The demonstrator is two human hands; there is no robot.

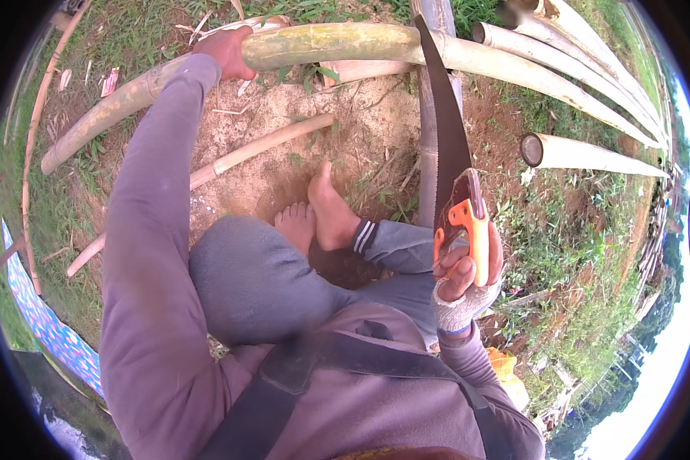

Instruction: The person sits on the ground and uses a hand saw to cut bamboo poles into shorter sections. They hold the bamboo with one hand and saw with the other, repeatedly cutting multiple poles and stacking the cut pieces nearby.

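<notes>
A long bamboo pole (330, 43) crosses in front of me from left to right. Toward its left part, my left hand (226, 54) is closed round it from above, the fingertips partly hidden. My right hand (468, 264), in a pale fingerless glove, grips the orange handle of a hand saw (450, 130). The dark blade points away from me and its far end overlaps the bamboo pole near an upright post (428, 161). Whether the teeth touch the bamboo I cannot tell.
Several cut bamboo poles (567, 57) lie at the far right, with another pole (590, 153) nearer. A thin bamboo piece (261, 149) rests on the sawdust-strewn ground by my bare feet (330, 211). Patterned blue cloth (50, 314) is at the left; a yellow bag (506, 372) sits right.
</notes>
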